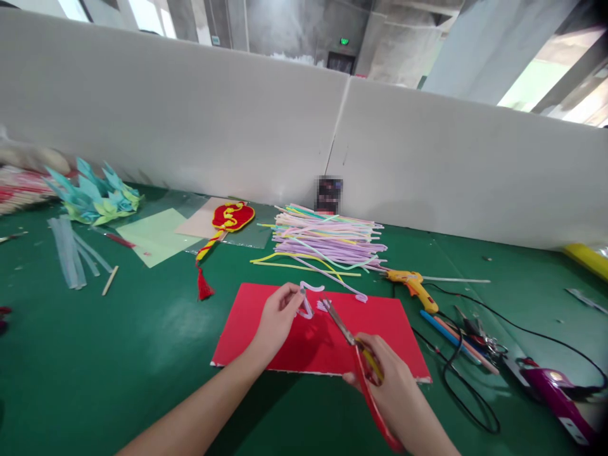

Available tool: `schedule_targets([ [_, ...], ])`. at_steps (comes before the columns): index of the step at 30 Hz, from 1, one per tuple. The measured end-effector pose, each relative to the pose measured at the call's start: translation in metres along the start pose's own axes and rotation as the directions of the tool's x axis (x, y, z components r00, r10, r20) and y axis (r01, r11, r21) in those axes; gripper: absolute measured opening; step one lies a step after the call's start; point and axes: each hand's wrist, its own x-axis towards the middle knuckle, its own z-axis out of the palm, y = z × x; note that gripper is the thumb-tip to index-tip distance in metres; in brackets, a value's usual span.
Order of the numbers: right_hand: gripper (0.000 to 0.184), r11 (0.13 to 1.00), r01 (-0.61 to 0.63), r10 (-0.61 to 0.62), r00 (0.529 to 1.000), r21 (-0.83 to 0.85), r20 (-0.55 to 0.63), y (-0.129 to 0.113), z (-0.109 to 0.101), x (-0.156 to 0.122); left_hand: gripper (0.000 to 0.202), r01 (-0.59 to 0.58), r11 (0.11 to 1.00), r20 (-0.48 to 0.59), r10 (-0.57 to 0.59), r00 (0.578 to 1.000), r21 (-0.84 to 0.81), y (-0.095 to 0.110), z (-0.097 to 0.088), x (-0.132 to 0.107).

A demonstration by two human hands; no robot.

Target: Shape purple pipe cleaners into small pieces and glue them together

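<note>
Over a red board [261, 310] my left hand [284, 310] pinches a bent lilac pipe cleaner [308, 310], whose free end curls up to the right. My right hand [387, 373] grips red and yellow scissors [363, 373] by the handles. Their metal blades look closed and point up and left, the tips by a small lilac coiled piece [323, 305] on the board. Just behind the board's far edge lies a bundle of pastel pipe cleaners [327, 237], and one lilac strand from it ends in a small coil [361, 297].
Right of the board are a yellow glue gun [415, 288], its black cord [456, 373], and a purple tool [553, 392]. Farther left lie a red fan-shaped ornament [232, 216] with a tassel, green paper [154, 235] and folded teal paper [92, 193]. A white partition [213, 126] stands behind.
</note>
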Motion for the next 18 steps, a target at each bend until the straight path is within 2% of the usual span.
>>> schedule_targets([
  [5, 0.035, 0.996, 0.010, -0.012, 1.000, -0.087, -0.024, -0.007, 0.015, -0.005, 0.017, -0.058, 0.998, -0.041, 0.058, 0.997, -0.004, 0.000, -0.003, -0.001],
  [8, 0.034, 0.996, 0.018, -0.019, 1.000, -0.082, -0.011, -0.014, 0.021, -0.003, 0.015, -0.064, 0.997, 0.009, 0.064, 0.998, 0.030, -0.001, -0.001, -0.005],
  [11, 0.034, 0.999, 0.011, -0.013, 0.999, -0.050, -0.046, -0.020, 0.027, 0.001, 0.013, -0.051, 0.998, 0.090, 0.047, 0.995, 0.040, 0.000, 0.004, -0.011],
  [14, 0.034, 1.000, 0.024, -0.023, 0.996, 0.009, -0.082, -0.025, 0.032, 0.004, 0.009, -0.026, 1.000, 0.168, 0.023, 0.985, 0.014, 0.002, 0.008, -0.016],
  [18, 0.034, 0.997, 0.028, -0.021, 0.994, 0.070, -0.106, -0.029, 0.035, 0.004, 0.010, 0.024, 0.998, 0.213, -0.012, 0.977, -0.054, 0.001, 0.010, -0.017],
])
